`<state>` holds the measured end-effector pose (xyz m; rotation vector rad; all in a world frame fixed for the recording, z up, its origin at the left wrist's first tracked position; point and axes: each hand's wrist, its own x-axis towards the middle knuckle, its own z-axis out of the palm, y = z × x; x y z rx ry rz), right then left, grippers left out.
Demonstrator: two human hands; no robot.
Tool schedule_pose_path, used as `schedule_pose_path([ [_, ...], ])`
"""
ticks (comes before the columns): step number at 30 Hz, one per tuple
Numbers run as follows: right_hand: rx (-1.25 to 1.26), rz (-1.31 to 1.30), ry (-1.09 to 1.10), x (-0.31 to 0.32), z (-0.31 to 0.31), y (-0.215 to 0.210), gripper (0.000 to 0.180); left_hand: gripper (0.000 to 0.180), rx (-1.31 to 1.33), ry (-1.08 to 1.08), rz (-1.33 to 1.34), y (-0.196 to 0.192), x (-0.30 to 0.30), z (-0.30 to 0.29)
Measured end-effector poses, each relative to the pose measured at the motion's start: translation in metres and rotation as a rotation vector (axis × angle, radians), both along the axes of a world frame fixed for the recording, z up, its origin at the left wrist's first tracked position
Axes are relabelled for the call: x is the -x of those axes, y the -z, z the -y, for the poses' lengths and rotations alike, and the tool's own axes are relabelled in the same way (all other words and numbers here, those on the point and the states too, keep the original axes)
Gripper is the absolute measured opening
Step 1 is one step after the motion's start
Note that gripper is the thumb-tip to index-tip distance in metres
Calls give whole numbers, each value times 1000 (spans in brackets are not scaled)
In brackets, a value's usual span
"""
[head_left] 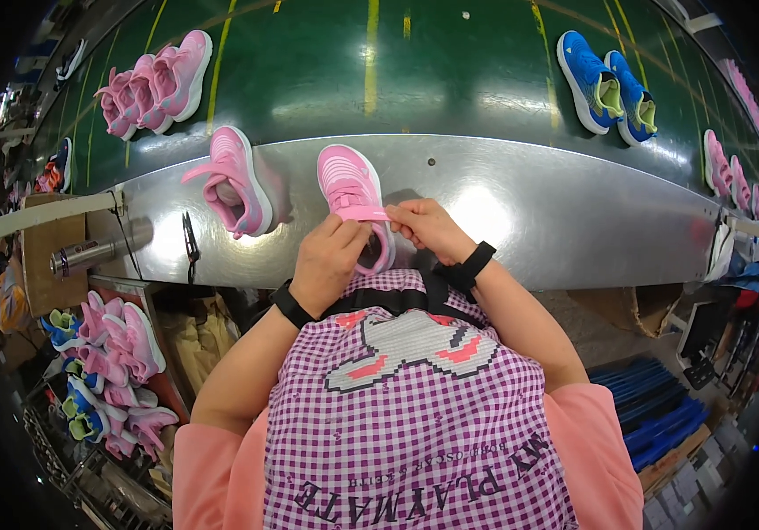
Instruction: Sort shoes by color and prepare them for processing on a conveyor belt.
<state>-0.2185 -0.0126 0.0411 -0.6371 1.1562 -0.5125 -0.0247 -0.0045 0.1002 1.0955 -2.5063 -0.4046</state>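
Metal bench [530, 203] carried a pink shoe [344, 181], toe outward

From my remote seat I saw the shoe's toe aimed at the bench's far edge, its heel near the near edge, the long axis running between them with the toe tipped slightly left. White stripes banded its pink upper above a white sole. The left hand [331, 254] had its fingers closed on the shoe; the right hand [432, 228] pinched the pink strap [364, 214], drawn crosswise.

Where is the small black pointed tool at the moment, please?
In the head view, the small black pointed tool lies toward the left end of the metal ledge, just left of the unheld pink shoe.
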Motion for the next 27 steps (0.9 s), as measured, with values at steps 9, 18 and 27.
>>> schedule_pose_path([
  [9,-51,145,-78,-2,3,19,34,27,9,2,-1,4,-2,2],
  [18,-13,-259,-266,-6,2,7,34,21,-38,-14,-13,4,-3,5],
  [27,1107,-715,-170,-27,-25,7,33,18,-269,-348,-249,25,-22,42],
])
